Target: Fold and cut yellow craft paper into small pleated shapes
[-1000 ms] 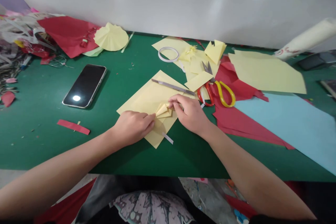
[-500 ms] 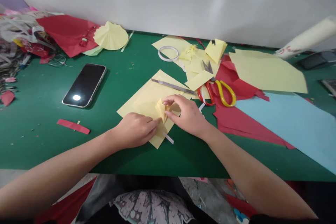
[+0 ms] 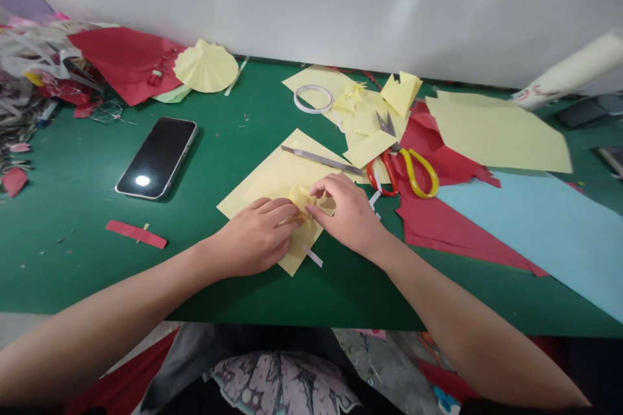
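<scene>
A small folded piece of yellow paper (image 3: pixel 300 195) is pinched between both hands above a yellow paper sheet (image 3: pixel 263 183). My left hand (image 3: pixel 260 233) grips its left side, fingers curled together. From the right, my right hand (image 3: pixel 346 213) holds its other edge between thumb and fingertips. Part of the folded paper is hidden behind the fingers. Across the sheet's upper right edge lies a slim metal craft knife or tweezer-like tool (image 3: pixel 321 159). A short white strip (image 3: pixel 313 256) sticks out at the sheet's lower edge.
Scissors (image 3: pixel 402 165) with red and yellow handles lie right of the sheet, by red paper (image 3: pixel 448 220) and light blue paper (image 3: pixel 545 220). A tape roll (image 3: pixel 313 99) is behind. On the left are a phone (image 3: pixel 156 158) and a red strip (image 3: pixel 136 234).
The folded yellow paper has opened out wider and rounder. My left fingers have moved up onto it and extended somewhat; my right hand has barely shifted.
</scene>
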The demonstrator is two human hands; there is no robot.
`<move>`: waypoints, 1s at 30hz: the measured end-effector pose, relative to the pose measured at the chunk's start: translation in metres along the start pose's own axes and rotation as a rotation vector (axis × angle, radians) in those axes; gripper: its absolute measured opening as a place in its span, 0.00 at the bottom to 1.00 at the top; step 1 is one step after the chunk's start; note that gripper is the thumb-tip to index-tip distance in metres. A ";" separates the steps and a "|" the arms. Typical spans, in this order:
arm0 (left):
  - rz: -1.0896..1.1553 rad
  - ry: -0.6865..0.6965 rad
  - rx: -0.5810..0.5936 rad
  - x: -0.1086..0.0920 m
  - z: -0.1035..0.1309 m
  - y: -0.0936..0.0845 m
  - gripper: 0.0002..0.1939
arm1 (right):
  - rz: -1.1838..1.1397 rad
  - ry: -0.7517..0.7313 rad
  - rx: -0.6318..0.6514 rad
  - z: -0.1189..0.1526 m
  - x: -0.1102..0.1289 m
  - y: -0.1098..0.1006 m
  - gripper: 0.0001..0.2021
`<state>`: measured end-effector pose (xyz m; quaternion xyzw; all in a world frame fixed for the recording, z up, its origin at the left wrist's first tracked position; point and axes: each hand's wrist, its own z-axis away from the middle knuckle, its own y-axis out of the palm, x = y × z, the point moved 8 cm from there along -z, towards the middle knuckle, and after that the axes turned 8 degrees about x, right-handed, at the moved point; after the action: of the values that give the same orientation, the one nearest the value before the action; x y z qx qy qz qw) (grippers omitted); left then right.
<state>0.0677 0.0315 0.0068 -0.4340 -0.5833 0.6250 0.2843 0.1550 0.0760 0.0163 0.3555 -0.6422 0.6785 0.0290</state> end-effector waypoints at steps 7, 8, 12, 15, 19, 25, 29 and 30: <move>0.009 0.020 -0.014 -0.001 0.000 -0.001 0.14 | -0.007 0.111 0.093 0.000 -0.007 0.011 0.04; 0.010 0.025 -0.011 -0.002 0.000 -0.001 0.14 | -0.006 0.121 0.094 0.001 -0.008 0.012 0.04; 0.028 0.054 0.000 -0.005 0.001 -0.001 0.15 | 0.008 0.150 0.082 0.003 -0.009 0.013 0.04; 0.055 0.088 0.007 -0.009 0.001 -0.001 0.16 | 0.016 0.188 0.069 0.005 -0.012 0.013 0.04; 0.046 0.109 0.016 -0.011 0.002 0.001 0.15 | 0.038 0.229 0.060 0.007 -0.015 0.015 0.03; -0.038 0.032 -0.041 -0.004 0.002 -0.001 0.14 | 0.047 0.236 0.049 0.009 -0.017 0.018 0.05; -0.034 0.031 -0.031 -0.003 0.002 0.001 0.14 | 0.058 0.239 0.034 0.010 -0.016 0.018 0.04; -0.032 0.032 -0.030 -0.003 0.002 0.002 0.14 | 0.054 0.231 0.026 0.010 -0.015 0.017 0.04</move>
<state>0.0679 0.0279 0.0056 -0.4390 -0.5949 0.6044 0.2967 0.1621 0.0707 -0.0070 0.2577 -0.6352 0.7236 0.0799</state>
